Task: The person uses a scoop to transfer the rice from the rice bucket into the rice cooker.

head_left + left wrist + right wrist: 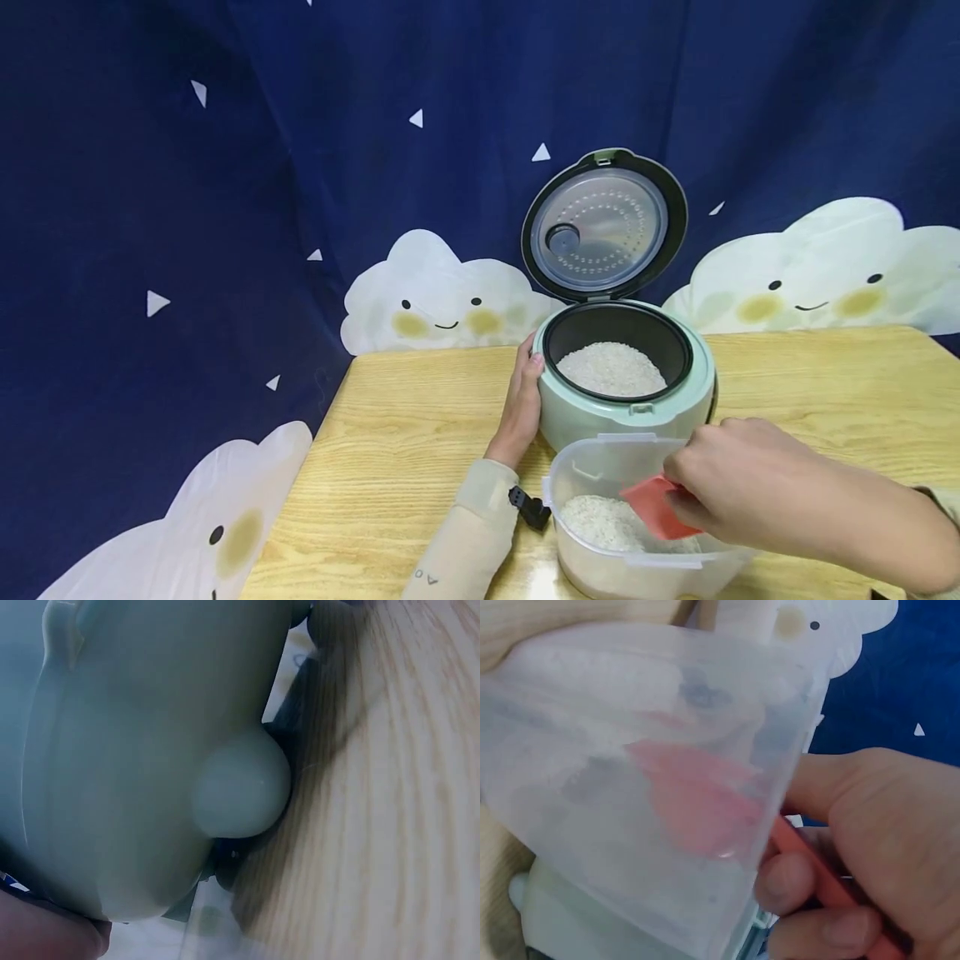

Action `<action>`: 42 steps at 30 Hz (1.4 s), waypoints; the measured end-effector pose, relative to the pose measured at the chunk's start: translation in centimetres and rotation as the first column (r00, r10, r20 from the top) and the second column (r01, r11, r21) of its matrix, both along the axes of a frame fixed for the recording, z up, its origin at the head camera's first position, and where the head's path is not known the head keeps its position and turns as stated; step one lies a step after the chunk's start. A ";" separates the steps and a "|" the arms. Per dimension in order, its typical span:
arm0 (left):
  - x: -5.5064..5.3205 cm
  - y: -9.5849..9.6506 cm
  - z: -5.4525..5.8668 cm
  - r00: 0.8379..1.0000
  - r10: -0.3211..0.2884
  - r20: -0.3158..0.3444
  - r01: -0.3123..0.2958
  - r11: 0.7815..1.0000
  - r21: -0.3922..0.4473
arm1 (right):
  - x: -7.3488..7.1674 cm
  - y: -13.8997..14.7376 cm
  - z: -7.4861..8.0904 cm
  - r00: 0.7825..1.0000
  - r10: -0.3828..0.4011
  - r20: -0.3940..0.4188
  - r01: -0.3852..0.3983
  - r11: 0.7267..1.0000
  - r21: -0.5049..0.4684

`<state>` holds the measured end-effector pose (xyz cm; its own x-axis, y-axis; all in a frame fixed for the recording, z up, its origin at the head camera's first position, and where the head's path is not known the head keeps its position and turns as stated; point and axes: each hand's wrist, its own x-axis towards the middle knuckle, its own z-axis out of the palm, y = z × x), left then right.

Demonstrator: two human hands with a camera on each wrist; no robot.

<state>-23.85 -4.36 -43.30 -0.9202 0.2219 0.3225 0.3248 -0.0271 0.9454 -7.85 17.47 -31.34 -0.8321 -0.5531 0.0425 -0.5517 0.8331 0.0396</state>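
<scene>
Left wrist view: a rounded pale foot (244, 784) beneath the rice cooker (611, 429), hidden in the head view.
Right wrist view: the handle (817, 874) of the red scoop (656, 507), which the right hand (750, 483) covers in the head view; that hand's fingers curl round it.
Left hand (521, 408): against the cooker's left side, fingers seemingly straight, though partly hidden.
Scoop: glossy red, tilted inside the plastic tub (622, 575), showing pinkish through the cloudy wall.
Cooker: pale green, on the wooden surface (420, 425), lid (637, 225) raised; white rice (611, 368) in its dark inner pot (600, 321).
Tub: translucent, just in front of the cooker, more white grains (600, 521) in the bottom.
</scene>
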 end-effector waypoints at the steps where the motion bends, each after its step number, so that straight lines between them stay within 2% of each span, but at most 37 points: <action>1: 0.0 -0.1 0.0 1.000 -0.001 0.003 0.001 1.000 0.000 | 0.0 -0.2 -0.1 1.000 0.002 0.011 -0.002 1.000 0.006; 6: -0.1 -0.3 0.0 1.000 -0.012 0.015 0.012 1.000 0.003 | -0.1 -1.0 -0.6 1.000 -0.013 0.021 0.012 0.999 0.040; 19: -0.4 0.1 -0.1 0.999 -0.022 -0.026 0.022 1.000 0.020 | -0.2 -2.2 -1.8 0.993 -0.041 -0.111 0.056 0.989 0.134; 21: -0.3 0.0 -0.3 1.000 -0.018 -0.025 0.019 1.000 0.017 | -0.2 -2.5 -2.0 0.993 -0.055 -0.107 0.070 0.986 0.150; 26: -0.2 0.0 -0.5 0.999 -0.011 -0.031 0.011 1.000 0.004 | -0.5 -3.0 -2.4 0.989 -0.081 -0.121 0.108 0.967 0.232; 30: -0.3 0.0 -0.4 0.999 -0.011 -0.040 0.011 1.000 0.007 | -0.7 -3.2 -2.6 0.984 -0.069 -0.162 0.112 0.953 0.280; 36: -0.3 0.1 -0.4 0.999 -0.018 -0.040 0.019 1.000 0.007 | -0.8 -3.6 -2.9 0.989 -0.071 -0.132 0.107 0.951 0.291; 42: -0.2 0.1 -0.5 0.999 -0.021 -0.043 0.022 1.000 0.015 | -0.7 -4.0 -3.6 0.985 -0.051 -0.163 0.096 0.953 0.287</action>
